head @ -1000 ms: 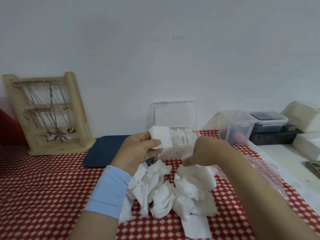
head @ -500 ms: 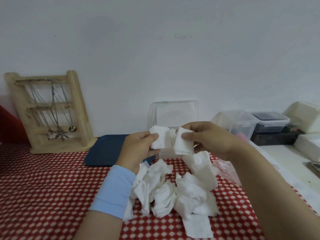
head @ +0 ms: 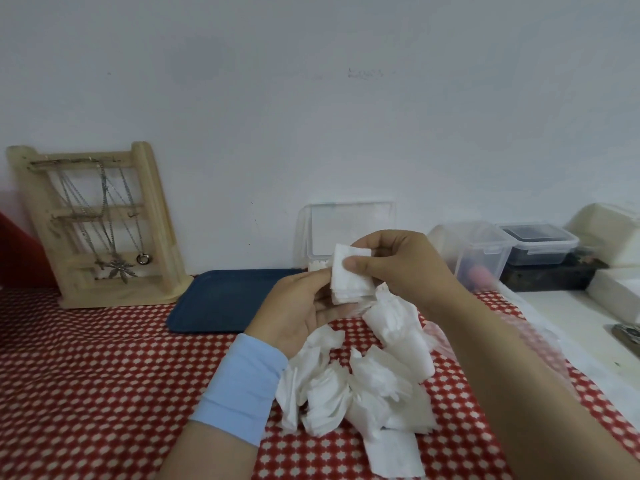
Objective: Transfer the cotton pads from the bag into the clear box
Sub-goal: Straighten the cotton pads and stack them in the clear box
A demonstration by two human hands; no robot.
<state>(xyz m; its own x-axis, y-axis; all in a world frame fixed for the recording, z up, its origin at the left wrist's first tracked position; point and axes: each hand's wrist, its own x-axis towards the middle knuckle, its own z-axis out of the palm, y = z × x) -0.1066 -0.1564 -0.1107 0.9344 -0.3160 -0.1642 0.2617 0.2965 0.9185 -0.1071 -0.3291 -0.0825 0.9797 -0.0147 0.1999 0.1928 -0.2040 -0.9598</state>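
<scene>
A small stack of white cotton pads (head: 349, 278) is held upright between both hands in front of the clear box (head: 346, 230). My left hand (head: 298, 310) supports the stack from below and the left. My right hand (head: 398, 265) pinches it from the top and the right, thumb on its front. The clear box stands at the wall with its lid up; its inside is mostly hidden behind my hands. A loose pile of cotton pads (head: 363, 386) lies on the red dotted cloth under my hands. The crumpled clear bag (head: 519, 341) lies under my right forearm.
A dark blue tray (head: 221, 299) lies left of the box. A wooden jewelry stand (head: 100, 226) with chains leans at the far left. Clear lidded containers (head: 485, 251) and a dark-filled one (head: 540, 244) stand at the right, with white boxes (head: 609, 230) beyond.
My right hand rose from the pile with a pad and brought it against the pads in my left hand. Both hands now hold one stack together.
</scene>
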